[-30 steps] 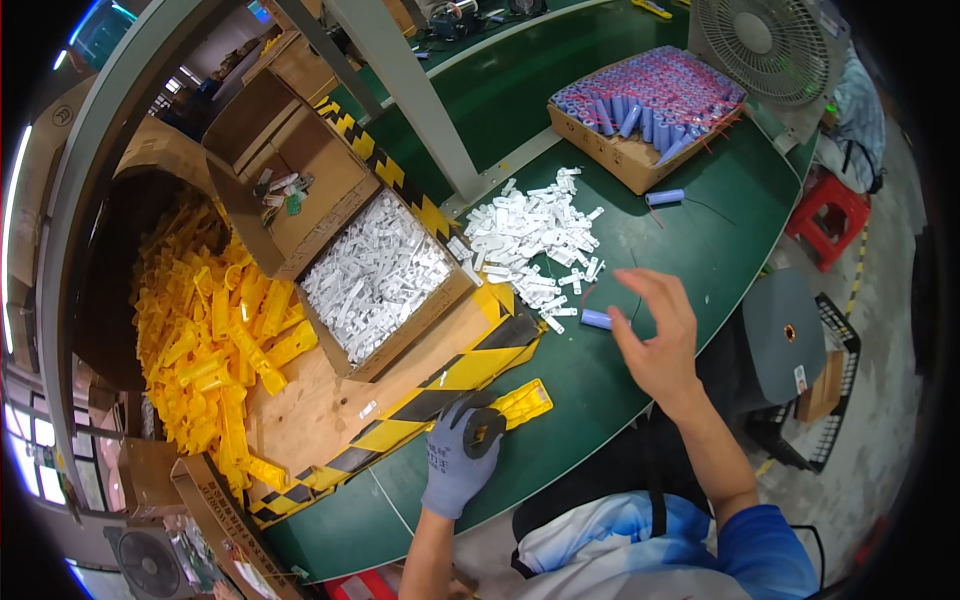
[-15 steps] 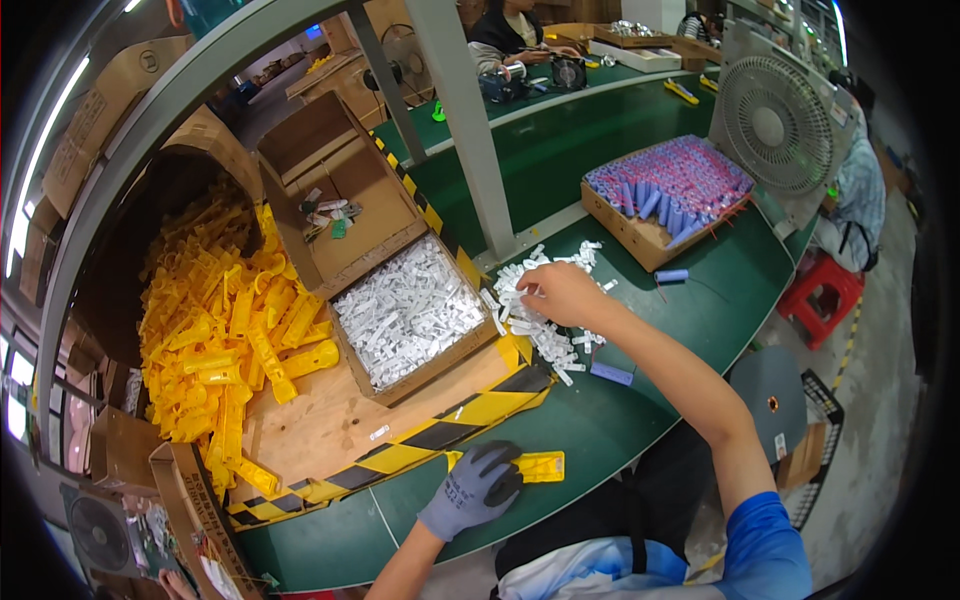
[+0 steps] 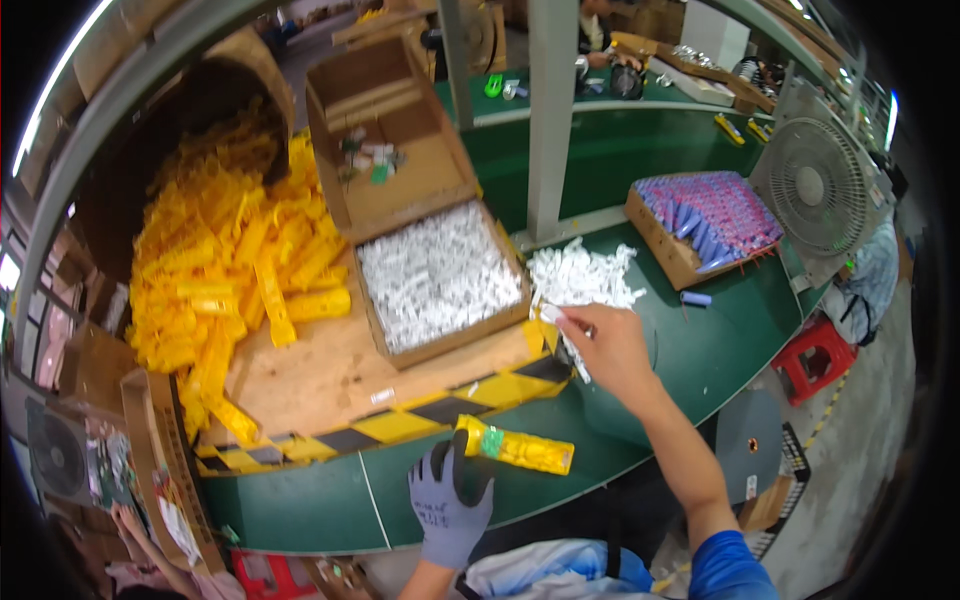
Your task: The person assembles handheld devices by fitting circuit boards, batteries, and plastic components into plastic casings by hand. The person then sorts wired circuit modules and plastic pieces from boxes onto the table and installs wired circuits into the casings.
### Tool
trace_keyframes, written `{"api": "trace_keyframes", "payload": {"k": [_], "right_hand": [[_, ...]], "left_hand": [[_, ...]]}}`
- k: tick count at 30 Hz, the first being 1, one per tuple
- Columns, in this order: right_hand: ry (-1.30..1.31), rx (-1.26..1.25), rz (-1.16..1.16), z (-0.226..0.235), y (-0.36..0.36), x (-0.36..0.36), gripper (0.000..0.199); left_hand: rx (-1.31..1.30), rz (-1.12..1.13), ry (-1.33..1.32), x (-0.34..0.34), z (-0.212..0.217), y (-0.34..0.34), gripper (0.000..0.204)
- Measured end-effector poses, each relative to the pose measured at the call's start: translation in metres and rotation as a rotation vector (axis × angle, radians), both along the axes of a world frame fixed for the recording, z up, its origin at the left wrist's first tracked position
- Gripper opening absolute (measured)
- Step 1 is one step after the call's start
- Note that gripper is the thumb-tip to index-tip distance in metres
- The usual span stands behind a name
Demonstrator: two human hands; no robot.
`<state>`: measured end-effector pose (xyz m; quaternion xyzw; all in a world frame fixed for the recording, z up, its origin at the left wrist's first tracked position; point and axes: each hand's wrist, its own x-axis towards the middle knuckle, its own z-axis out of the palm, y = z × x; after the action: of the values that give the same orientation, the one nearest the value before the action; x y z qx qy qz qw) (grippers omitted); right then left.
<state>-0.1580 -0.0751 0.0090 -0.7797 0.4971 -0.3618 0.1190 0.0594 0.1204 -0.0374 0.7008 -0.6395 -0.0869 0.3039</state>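
Observation:
My right hand is bare and pinches a small white plastic piece between thumb and fingers, over the near edge of a loose pile of white pieces. My left hand, in a grey glove with dark fingertips, has its fingers spread and holds nothing. Just beyond its fingertips lies a long yellow plastic casing on the green table. A green part shows near the casing's left end.
A cardboard box of white pieces sits on a wooden board with striped edging. Yellow casings heap at left. Purple cylindrical cells fill a box near a fan; one loose cell lies closer. A metal post rises behind.
My left hand has let go of the yellow casing and opened, uncovering the green part. My right hand has drawn nearer from the white pile with a piece in its fingers. The view has shifted.

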Motion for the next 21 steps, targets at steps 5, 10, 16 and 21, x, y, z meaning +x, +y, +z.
{"api": "trace_keyframes", "payload": {"k": [5, 10, 16, 21], "right_hand": [[-0.17, 0.256, 0.144, -0.032, 0.085, 0.028, 0.018], [-0.08, 0.31, 0.191, -0.047, 0.093, 0.039, 0.018], [-0.21, 0.506, 0.245, -0.044, 0.1, 0.037, 0.02], [-0.004, 0.617, 0.256, -0.027, 0.101, 0.035, 0.021]], "left_hand": [[0.013, 0.069, -0.02, -0.028, -0.014, -0.02, 0.063], [-0.079, 0.049, -0.013, -0.018, -0.037, -0.026, 0.055], [-0.063, 0.015, 0.062, -0.022, -0.037, -0.015, 0.054], [-0.071, 0.03, 0.085, -0.025, -0.04, -0.007, 0.052]]}}
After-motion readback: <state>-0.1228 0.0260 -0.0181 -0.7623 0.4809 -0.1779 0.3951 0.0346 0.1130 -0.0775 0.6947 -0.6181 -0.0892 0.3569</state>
